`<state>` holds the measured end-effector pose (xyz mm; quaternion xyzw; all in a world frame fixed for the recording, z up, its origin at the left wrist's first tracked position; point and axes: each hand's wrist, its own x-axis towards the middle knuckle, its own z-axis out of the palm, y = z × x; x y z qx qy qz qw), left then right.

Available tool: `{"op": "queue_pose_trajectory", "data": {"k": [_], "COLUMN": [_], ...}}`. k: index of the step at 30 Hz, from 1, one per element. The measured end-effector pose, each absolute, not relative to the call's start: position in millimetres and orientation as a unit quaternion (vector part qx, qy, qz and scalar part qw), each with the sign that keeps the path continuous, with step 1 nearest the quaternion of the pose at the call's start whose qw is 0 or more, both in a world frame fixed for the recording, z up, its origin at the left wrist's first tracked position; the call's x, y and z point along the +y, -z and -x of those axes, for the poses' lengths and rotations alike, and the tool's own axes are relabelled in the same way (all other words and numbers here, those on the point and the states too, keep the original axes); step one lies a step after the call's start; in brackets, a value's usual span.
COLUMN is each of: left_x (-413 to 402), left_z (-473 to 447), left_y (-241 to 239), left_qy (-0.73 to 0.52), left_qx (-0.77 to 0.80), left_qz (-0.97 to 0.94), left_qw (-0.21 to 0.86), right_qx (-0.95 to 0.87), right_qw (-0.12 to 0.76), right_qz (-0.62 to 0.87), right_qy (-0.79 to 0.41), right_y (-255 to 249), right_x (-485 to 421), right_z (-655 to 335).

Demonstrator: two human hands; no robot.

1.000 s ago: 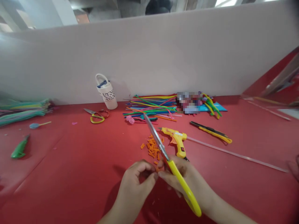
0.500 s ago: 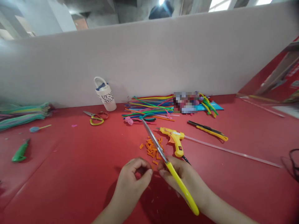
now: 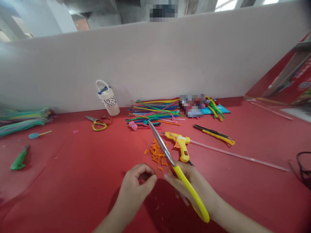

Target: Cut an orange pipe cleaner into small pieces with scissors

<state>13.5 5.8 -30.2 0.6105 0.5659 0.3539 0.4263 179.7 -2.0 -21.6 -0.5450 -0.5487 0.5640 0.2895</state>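
Note:
My right hand (image 3: 189,186) is closed round yellow-handled scissors (image 3: 177,170), whose shut blades point up and away over a small heap of orange cut bits (image 3: 156,154). Just left of it, my left hand (image 3: 137,184) is curled in a pinch, thumb against fingertips; what it holds is too small to make out. A small gap separates the two hands above the red table (image 3: 73,181).
A yellow glue gun (image 3: 179,144) lies beyond the scissors, with a clear glue stick (image 3: 243,158) to its right. Coloured pipe cleaners (image 3: 155,111), a white cup (image 3: 108,98), small scissors (image 3: 98,123), a yellow-black cutter (image 3: 215,134) and a green tool (image 3: 18,158) lie around. A white partition stands behind.
My hands have drawn slightly apart; the fingertips that met a second ago now have a gap between them. The scissors stay in my right hand.

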Motion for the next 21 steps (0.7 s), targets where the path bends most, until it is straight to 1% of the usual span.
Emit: {"op": "queue_pose_trajectory", "data": {"k": [5, 8, 11, 14, 18, 21], "left_x": [24, 34, 36, 31, 18, 10], "left_z": [10, 20, 23, 16, -9, -26], "left_y": [29, 26, 23, 19, 13, 11], "left_qy": [-0.315, -0.301, -0.286, -0.272, -0.264, -0.263], "left_qx": [0.598, 0.601, 0.597, 0.565, 0.503, 0.489], "left_qz": [-0.668, -0.679, -0.689, -0.702, -0.695, -0.689], "left_qw": [0.311, 0.295, 0.295, 0.339, 0.44, 0.467], "right_qx": [-0.53, -0.533, -0.542, -0.534, -0.493, -0.489], "right_qw": [0.283, 0.288, 0.321, 0.338, 0.309, 0.307], "right_qz": [0.56, 0.564, 0.555, 0.554, 0.547, 0.527], "right_qy": [-0.571, -0.561, -0.543, -0.542, -0.602, -0.624], "right_y": [16, 17, 21, 24, 22, 18], "right_x": [3, 6, 7, 8, 8, 7], "right_z": [-184, -188, -192, -193, -191, -189]}}
